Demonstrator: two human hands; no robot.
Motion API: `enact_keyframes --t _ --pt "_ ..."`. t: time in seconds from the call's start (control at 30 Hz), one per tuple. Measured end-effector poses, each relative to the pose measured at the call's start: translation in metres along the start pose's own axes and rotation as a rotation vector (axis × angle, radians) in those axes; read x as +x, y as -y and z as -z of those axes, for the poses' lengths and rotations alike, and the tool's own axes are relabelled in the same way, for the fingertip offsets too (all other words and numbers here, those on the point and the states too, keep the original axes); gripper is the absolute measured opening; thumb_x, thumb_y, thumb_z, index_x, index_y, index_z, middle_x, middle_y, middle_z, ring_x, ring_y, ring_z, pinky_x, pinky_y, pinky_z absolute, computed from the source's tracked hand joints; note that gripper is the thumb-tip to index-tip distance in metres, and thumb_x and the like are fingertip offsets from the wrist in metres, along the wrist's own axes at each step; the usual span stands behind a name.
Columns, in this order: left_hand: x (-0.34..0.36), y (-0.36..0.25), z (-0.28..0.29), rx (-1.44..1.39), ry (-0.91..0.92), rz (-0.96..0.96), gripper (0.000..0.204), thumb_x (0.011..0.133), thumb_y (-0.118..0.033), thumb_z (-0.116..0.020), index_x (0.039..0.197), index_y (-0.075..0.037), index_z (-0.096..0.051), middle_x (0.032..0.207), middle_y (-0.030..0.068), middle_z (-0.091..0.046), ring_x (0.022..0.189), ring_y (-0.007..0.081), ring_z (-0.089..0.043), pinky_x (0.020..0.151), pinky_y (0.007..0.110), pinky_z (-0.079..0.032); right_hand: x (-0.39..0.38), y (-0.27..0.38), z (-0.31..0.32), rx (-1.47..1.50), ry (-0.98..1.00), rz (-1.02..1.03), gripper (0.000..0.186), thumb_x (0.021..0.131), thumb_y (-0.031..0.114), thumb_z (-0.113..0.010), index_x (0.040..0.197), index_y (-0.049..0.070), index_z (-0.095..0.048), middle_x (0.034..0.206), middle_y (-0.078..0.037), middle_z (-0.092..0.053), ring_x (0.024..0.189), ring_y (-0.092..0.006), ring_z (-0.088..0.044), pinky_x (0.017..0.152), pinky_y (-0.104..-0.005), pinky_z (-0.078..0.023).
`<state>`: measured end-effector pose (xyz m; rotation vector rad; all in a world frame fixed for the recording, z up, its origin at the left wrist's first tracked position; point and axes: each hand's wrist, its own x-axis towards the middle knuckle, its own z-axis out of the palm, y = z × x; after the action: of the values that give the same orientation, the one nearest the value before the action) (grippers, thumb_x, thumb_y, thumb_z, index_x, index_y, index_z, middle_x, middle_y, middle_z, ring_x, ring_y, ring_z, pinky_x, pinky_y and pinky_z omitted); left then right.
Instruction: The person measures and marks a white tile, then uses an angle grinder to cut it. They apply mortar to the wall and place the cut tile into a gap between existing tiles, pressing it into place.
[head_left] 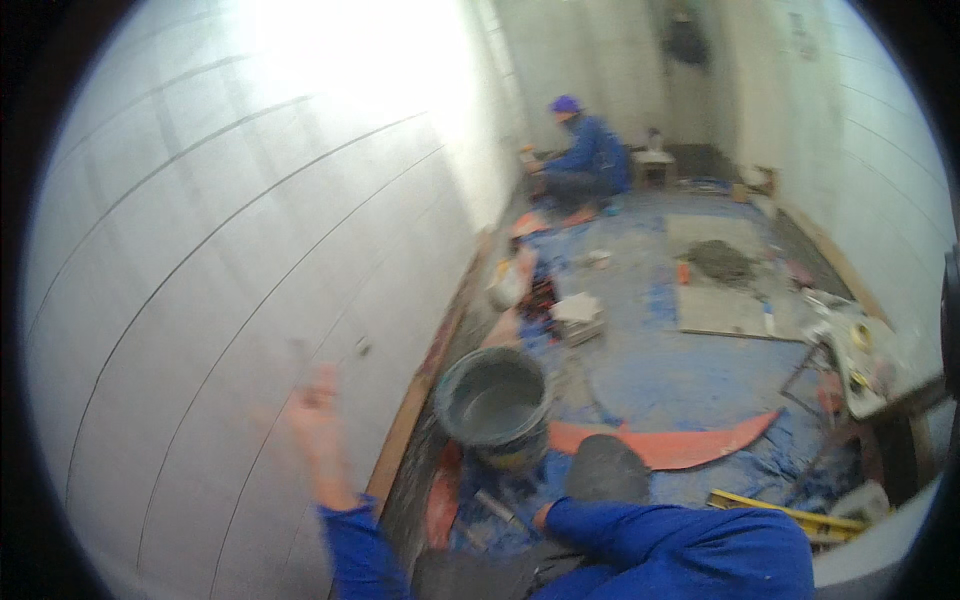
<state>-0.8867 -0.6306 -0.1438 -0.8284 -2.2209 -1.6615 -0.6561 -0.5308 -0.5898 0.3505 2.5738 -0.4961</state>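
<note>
My left hand (318,430) is raised in front of the light tiled wall (200,300) on the left. Motion smears its fingers, and I cannot make out whether they hold anything. A small mark or hole (362,346) shows in the wall a little above and right of that hand. Across my lap lies my right arm in a blue sleeve (680,545). Only a bit of my right hand (543,516) shows at the cuff, beside my knee, its fingers hidden. A dark bucket (495,400) stands ahead of my knees. Near its base lies a tool with a pale handle (497,507).
A co-worker in blue (592,155) crouches by the far left wall. A board with a grey mortar heap (722,262) lies on the floor. Stacked tiles (578,315) stand beyond the bucket. A cluttered small table (870,365) and a yellow level (785,512) are at right.
</note>
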Motion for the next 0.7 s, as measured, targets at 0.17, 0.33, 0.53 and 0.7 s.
enact_keyframes --t 0.17,0.33,0.53,0.7 --pt "-0.120 0.049 0.029 -0.390 0.087 0.394 0.042 0.100 -0.044 -0.066 0.096 -0.002 -0.060 0.076 0.0012 -0.056 0.069 0.0119 -0.054 0.062 0.031 -0.046 -0.014 -0.007 -0.011 -0.096 0.168 0.018 0.038 0.090 0.027 -0.065 0.118 0.003 -0.074 0.126 -0.017 -0.071 0.119 -0.0368 -0.066 0.097 -0.0480 -0.054" --pt "-0.164 0.061 0.088 -0.640 -0.030 0.301 0.021 0.106 -0.025 -0.058 0.101 -0.005 -0.060 0.088 0.0018 -0.061 0.082 0.0101 -0.058 0.075 0.029 -0.048 0.004 -0.013 -0.019 -0.289 0.237 0.087 0.041 0.086 0.031 -0.068 0.117 0.005 -0.075 0.122 -0.019 -0.072 0.115 -0.0373 -0.068 0.095 -0.0488 -0.055" --pt "-0.209 0.088 0.146 -0.639 -0.198 0.330 0.018 0.102 -0.014 -0.061 0.111 0.000 -0.065 0.098 0.0021 -0.066 0.091 0.0114 -0.060 0.084 0.030 -0.050 0.016 -0.004 -0.014 -0.290 0.196 0.066 0.044 0.083 0.038 -0.073 0.113 0.005 -0.076 0.119 -0.019 -0.073 0.113 -0.0368 -0.069 0.096 -0.0472 -0.055" --pt "-0.244 0.088 0.199 -0.056 -0.281 0.273 0.021 0.094 -0.012 -0.071 0.109 0.003 -0.069 0.090 0.0094 -0.072 0.083 0.0153 -0.065 0.078 0.032 -0.052 -0.006 0.117 0.097 0.301 -0.298 0.513 0.029 0.087 0.020 -0.071 0.109 0.001 -0.074 0.103 -0.019 -0.076 0.100 -0.0371 -0.073 0.090 -0.0464 -0.057"
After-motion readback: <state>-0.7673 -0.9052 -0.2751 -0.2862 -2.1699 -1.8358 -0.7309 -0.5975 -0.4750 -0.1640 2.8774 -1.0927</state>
